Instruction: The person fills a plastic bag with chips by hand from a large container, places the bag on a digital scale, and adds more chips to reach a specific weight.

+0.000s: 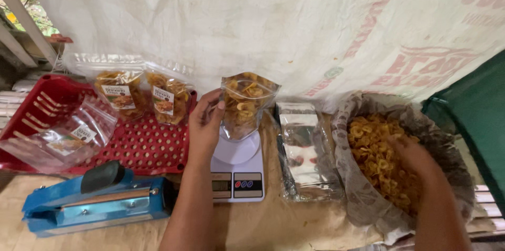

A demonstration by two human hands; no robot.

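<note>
The left hand (206, 119) clasps the side of a clear pouch of yellow chips (243, 105), fingers curled around it (thumb in front), the pouch standing on the white scale (238, 169) just below the grip. The right hand (415, 159) is sunk in the big bag of chips (389, 161), well to the right of the pouch; its grip cannot be made out.

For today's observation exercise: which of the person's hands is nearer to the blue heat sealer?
Left. The left hand holds the clear pouch of chips on the white scale, just right of the blue heat sealer. The right hand is far right, in the big bag of chips.
</note>
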